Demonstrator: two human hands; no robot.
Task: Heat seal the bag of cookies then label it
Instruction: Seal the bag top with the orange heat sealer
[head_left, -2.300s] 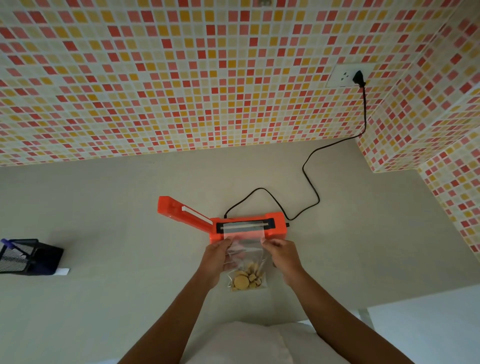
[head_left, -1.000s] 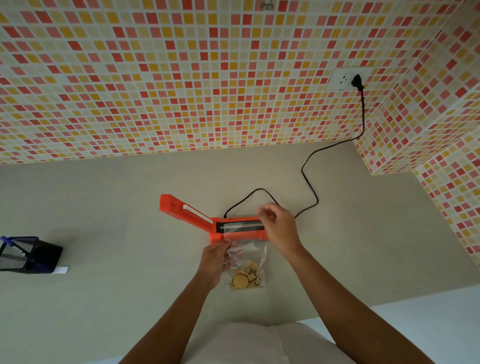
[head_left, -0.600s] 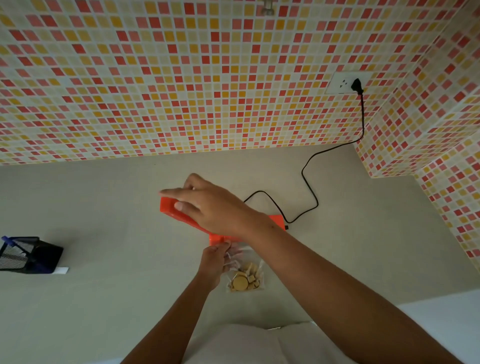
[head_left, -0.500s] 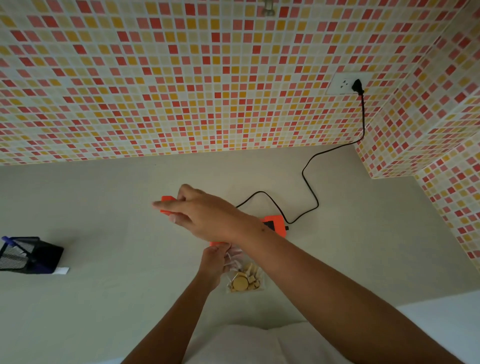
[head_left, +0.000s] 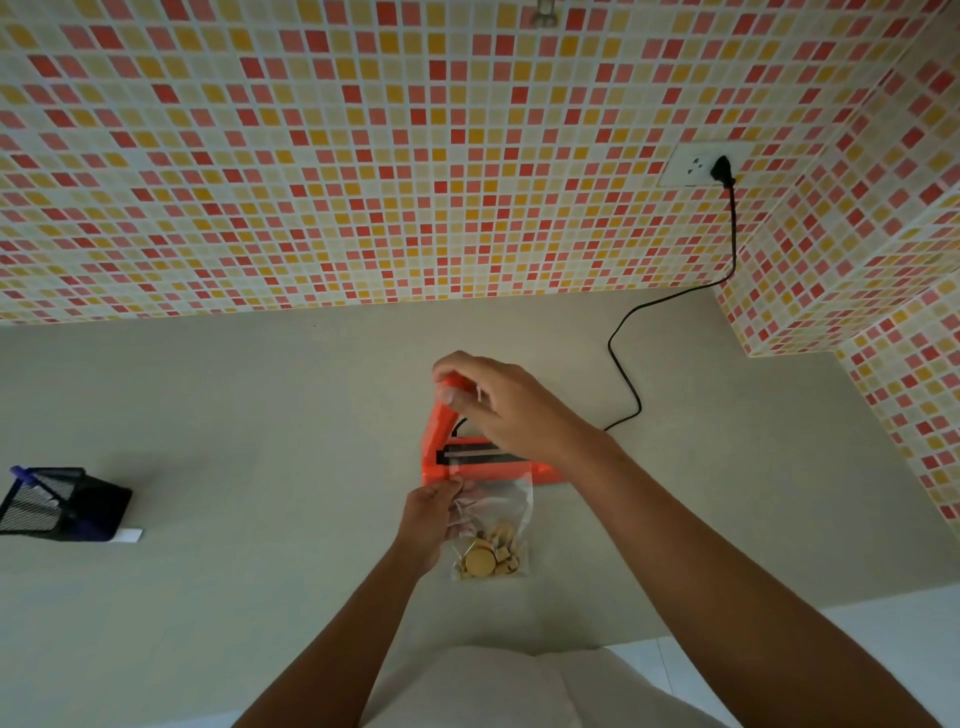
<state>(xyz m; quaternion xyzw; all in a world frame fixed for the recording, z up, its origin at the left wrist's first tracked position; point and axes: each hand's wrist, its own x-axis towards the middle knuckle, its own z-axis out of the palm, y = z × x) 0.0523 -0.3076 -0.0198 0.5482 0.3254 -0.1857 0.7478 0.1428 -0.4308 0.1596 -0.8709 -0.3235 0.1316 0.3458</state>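
Note:
An orange heat sealer (head_left: 441, 467) lies on the beige counter (head_left: 234, 441) with its lid arm (head_left: 440, 423) raised steeply. My right hand (head_left: 498, 405) grips the free end of that arm from above. A clear bag of cookies (head_left: 493, 540) lies in front of the sealer, its open top across the black sealing strip (head_left: 470, 458). Round tan cookies (head_left: 480, 564) sit at the bag's near end. My left hand (head_left: 436, 512) pinches the bag's left edge just below the sealer.
The sealer's black cord (head_left: 628, 374) runs right and up to a wall socket (head_left: 698, 165). A black mesh holder (head_left: 57, 504) with a blue pen stands at the far left, a white slip (head_left: 122, 535) beside it. Mosaic tile walls close the back and right.
My right hand left the bag's right corner, reached across to the lid arm's far-left end, and has swung the arm up and toward the right. The left hand kept its hold on the bag.

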